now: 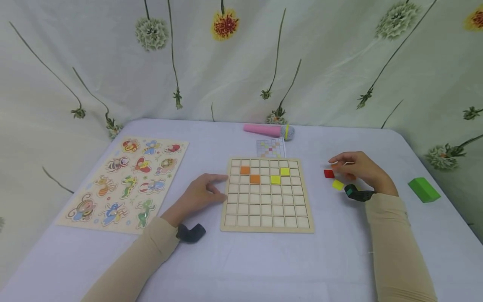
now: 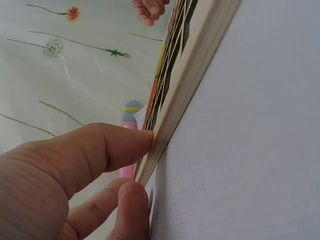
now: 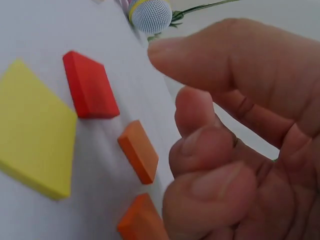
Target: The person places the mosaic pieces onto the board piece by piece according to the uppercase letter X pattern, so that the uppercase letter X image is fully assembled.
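Observation:
The left hand (image 1: 196,195) rests against the left edge of a wooden grid board (image 1: 265,198). Up close in the left wrist view, its thumb and fingertips lie at the board's side. Two orange tiles (image 1: 255,179) and two yellow tiles (image 1: 275,180) sit in the board's upper cells. To the right of the board, the right hand (image 1: 358,167) is over loose tiles, fingers loosely bent and holding nothing. Near its fingertips in the right wrist view are a red tile (image 3: 92,87), a yellow tile (image 3: 37,135) and two orange tiles (image 3: 140,152).
Behind the board lies a small printed pattern card (image 1: 271,148), partly under a pink toy microphone (image 1: 266,130). An insect puzzle board (image 1: 124,184) covers the table's left side. A green block (image 1: 424,190) stands at the far right, beyond the right sleeve.

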{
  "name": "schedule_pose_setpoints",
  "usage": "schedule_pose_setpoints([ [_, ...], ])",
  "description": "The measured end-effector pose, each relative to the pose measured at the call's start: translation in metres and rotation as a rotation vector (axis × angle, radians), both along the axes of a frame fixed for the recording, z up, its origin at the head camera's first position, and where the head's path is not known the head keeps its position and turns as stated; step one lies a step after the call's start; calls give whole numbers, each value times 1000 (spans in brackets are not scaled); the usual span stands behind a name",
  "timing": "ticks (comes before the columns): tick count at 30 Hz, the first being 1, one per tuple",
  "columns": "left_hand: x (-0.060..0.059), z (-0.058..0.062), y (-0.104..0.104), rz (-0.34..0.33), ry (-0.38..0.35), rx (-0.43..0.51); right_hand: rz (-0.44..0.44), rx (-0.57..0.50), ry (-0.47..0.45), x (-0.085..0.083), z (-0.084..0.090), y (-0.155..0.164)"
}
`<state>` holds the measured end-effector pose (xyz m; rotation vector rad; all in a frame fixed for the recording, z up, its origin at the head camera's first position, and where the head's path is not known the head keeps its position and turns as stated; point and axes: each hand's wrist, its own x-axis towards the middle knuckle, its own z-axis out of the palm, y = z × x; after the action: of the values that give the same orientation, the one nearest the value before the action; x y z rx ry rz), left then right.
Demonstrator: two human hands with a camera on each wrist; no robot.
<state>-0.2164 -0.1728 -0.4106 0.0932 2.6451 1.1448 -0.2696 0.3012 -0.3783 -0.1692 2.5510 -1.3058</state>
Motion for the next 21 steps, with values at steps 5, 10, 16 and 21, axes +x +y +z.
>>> schedule_pose_setpoints([
  [5,0,0,0,-3,4,-3,-1,15,-1,1,-8,8],
  [10,0,1,-1,-5,3,4,-13,11,-5,1,-12,11],
  [16,0,0,-1,-7,2,7,-2,-10,-20,0,-14,10],
  [21,0,0,-1,-8,2,6,7,-22,-40,-1,-13,10],
])
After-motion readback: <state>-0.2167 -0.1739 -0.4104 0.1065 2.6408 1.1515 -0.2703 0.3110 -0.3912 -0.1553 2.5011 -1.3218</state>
